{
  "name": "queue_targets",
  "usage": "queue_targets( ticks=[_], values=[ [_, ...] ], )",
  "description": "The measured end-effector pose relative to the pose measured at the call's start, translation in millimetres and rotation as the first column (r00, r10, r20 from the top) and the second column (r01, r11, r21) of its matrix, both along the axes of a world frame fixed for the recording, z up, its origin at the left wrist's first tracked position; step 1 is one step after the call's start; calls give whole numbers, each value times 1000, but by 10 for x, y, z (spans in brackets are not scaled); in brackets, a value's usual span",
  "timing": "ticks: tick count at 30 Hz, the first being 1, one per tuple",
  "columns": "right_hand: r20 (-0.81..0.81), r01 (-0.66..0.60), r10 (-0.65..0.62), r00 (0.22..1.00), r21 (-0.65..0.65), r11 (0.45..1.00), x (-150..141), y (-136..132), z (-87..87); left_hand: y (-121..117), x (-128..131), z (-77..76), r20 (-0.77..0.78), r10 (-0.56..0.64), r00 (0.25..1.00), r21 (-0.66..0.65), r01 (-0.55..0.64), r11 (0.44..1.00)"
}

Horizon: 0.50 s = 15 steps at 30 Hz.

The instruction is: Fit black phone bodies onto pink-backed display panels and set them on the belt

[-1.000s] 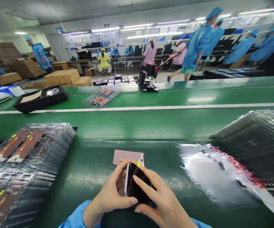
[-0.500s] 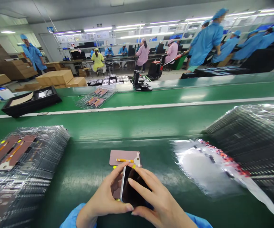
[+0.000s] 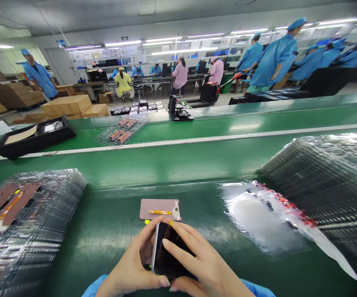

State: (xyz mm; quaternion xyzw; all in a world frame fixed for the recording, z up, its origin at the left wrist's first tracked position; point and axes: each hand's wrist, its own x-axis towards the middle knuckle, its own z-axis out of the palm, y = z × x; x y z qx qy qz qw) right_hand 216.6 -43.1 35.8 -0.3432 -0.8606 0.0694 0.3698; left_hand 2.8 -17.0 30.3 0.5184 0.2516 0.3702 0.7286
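Observation:
Between my two hands is a smartphone [image 3: 170,251] with a black screen and a silver edge, held tilted above the green bench. My left hand [image 3: 132,264] grips its left side, the thumb along the near edge. The fingers of my right hand [image 3: 201,262] lie across the screen, and its thumb meets the near edge close to my left thumb. Just beyond them a pinkish-brown phone display panel [image 3: 156,204] lies flat, an orange flex strip along it. Another part with a yellow tab shows partly under my left hand; mostly hidden.
To the left stand stacked clear trays [image 3: 64,194] holding brown panels. On the right are a pile of clear plastic bags [image 3: 259,218] and more stacked trays [image 3: 336,173]. Across the bench sit a black tray [image 3: 33,138], a clear tray with panels [image 3: 121,131] and a black fixture [image 3: 178,109].
Both hands still hold the phone in nearly the same pose. The whole view has shifted slightly, with near things a little lower and left. People in the background right have moved.

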Motion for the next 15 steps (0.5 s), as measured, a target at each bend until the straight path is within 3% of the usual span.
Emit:
queue_targets(
  ticks=[7,11,13,15],
  values=[
    [102,46,-55,993,91,995,9,23,110,8,26,22,47,40,998,19,-41,999],
    [78,99,-104,991,72,993,-21,10,48,36,15,-14,70,31,997,-34,-29,999],
    [-36,107,-107,994,-3,994,-31,11,-35,74,14,-24,103,56,993,-131,-42,990],
    [-233,78,-123,965,-193,978,-19,33,-115,136,18,-7,117,89,989,-265,-55,963]
  ],
)
